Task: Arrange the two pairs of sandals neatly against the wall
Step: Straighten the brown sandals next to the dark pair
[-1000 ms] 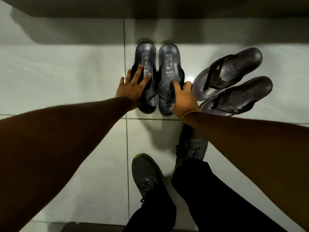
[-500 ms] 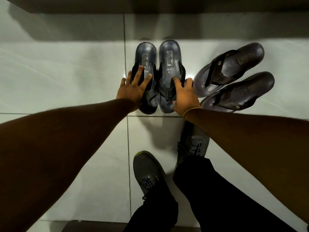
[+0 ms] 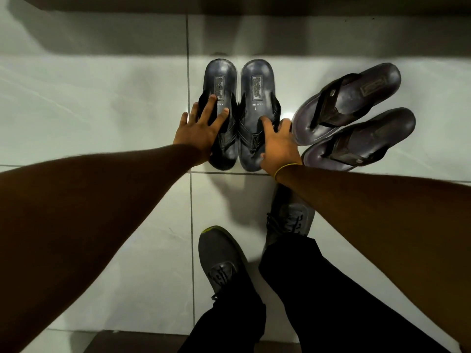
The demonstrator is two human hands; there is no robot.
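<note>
While both arms reach toward the upper centre of the frame, we see the left hand point(image 3: 201, 131) lying flat, fingers spread, on the left dark blue-grey rubber sandal point(image 3: 221, 113). The right hand point(image 3: 279, 146) rests loosely open on its twin, the right blue-grey sandal point(image 3: 256, 108). The dark brown strapped pair point(image 3: 351, 115) lies angled at the right, near the wall point(image 3: 229, 3), on the pale tiled floor point(image 3: 89, 103).

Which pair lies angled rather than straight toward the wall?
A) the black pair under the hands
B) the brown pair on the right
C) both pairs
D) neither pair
B: the brown pair points diagonally up-right, while the black pair under both hands points straight at the wall.
</note>
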